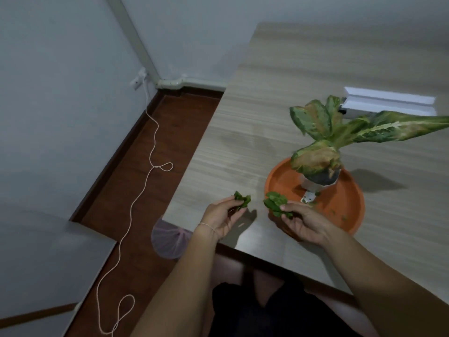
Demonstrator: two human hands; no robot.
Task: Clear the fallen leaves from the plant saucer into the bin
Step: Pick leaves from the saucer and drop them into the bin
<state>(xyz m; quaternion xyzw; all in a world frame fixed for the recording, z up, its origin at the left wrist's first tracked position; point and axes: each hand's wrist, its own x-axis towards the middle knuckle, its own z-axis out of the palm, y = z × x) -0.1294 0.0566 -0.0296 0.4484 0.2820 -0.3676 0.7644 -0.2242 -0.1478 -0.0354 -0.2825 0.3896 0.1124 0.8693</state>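
Note:
An orange plant saucer (345,205) sits on the wooden table, with a small white pot (315,182) and its variegated plant (340,127) standing in it. My left hand (222,218) holds a small bunch of green leaves (242,200) above the table, left of the saucer. My right hand (305,221) grips a larger bunch of green leaves (275,203) over the saucer's near left rim. Small green bits (336,212) lie on the saucer floor. A pink mesh bin (167,240) stands on the floor, partly hidden under the table's corner.
The table (279,105) has its near left corner just above the bin. A white cord (145,181) trails across the dark wooden floor from a wall socket (137,81). A white box (386,103) lies on the table behind the plant. My knees sit under the table edge.

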